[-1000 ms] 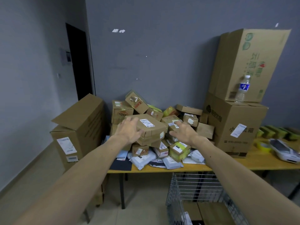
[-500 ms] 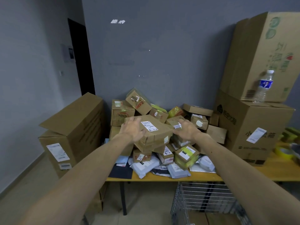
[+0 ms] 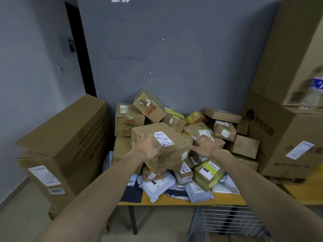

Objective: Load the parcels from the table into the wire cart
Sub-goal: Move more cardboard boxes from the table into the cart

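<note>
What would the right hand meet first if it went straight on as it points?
Probably the right side of the large labelled parcel, just ahead of the right hand; depth is unclear.

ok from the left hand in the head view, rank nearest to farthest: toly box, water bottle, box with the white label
1. box with the white label, touched by the left hand
2. TOLY box, just behind, left
3. water bottle, far right
</note>
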